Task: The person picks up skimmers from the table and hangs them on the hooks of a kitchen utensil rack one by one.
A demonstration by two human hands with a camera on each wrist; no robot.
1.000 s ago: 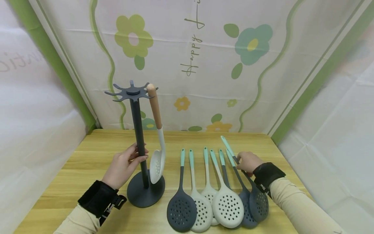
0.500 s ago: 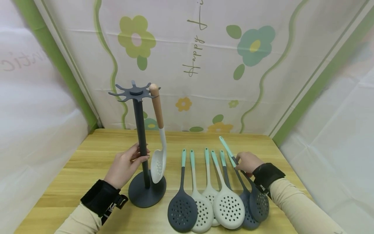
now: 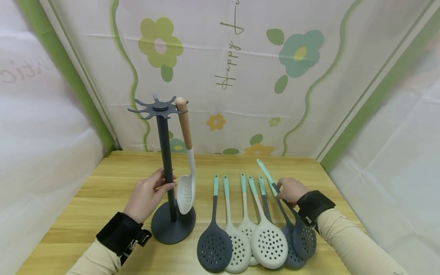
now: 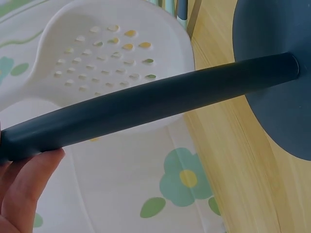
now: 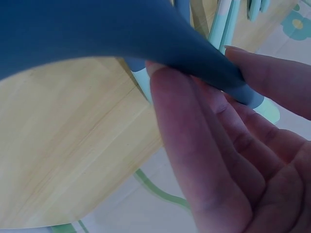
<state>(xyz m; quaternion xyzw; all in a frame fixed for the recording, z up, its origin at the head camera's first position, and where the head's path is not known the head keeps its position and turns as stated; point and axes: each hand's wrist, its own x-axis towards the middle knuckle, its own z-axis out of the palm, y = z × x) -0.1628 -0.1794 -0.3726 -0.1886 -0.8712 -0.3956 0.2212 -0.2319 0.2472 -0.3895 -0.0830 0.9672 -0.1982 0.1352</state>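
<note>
Skimmer spoon with the dark grey head and mint handle [image 3: 292,214] sits at the right end of the row, lower right of the head view, and the right hand [image 3: 290,190] is pinching its handle. Its head rests down by the other spoon heads while the mint tip points up and left, raised above the others. In the right wrist view the thumb and fingers [image 5: 204,145] are clearly closed around the dark stem where it narrows, so that's a proper grip.

Left hand [image 3: 146,196] is wrapped around the pole of the dark grey utensil stand [image 3: 167,168], left of centre in the frame. Fingers are curled onto the pole about halfway up, and the left wrist view shows a fingertip [image 4: 29,184] right against it. The stand's round base [image 3: 173,228] sits flat on the wooden desk [image 3: 103,183], and the hook ring is at the top.

One white skimmer with a wooden handle [image 3: 185,175] hangs off a hook on the right side of the stand, its perforated head just beside the pole near the left hand.

The rest of the row: five more skimmers [image 3: 240,229] lying on the desk between the stand and the right hand, a mix of dark grey and white heads, mint handles pointing away, heads overlapping a bit.

Both wrists have black straps, cream sleeves. Flowery cloth backdrop [image 3: 240,76] behind it all.
</note>
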